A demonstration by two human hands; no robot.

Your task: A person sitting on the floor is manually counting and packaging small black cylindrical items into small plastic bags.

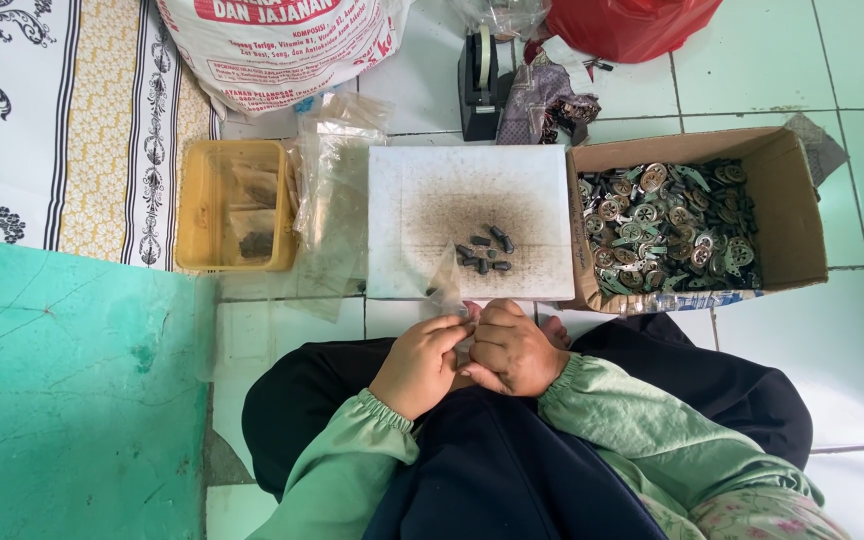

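head view, looking down: left hand (420, 362) and right hand (514, 350) meet over the lap, fingers curled and pinched together on a small clear plastic bag (449, 285) whose top rises between them; whether anything else is held cannot be told. the small dark pieces (486, 251) lie straight ahead of the fingertips on the white board (422, 180), close to both hands, slightly nearer the right one. cardboard box (790, 215) of metal parts to the right.
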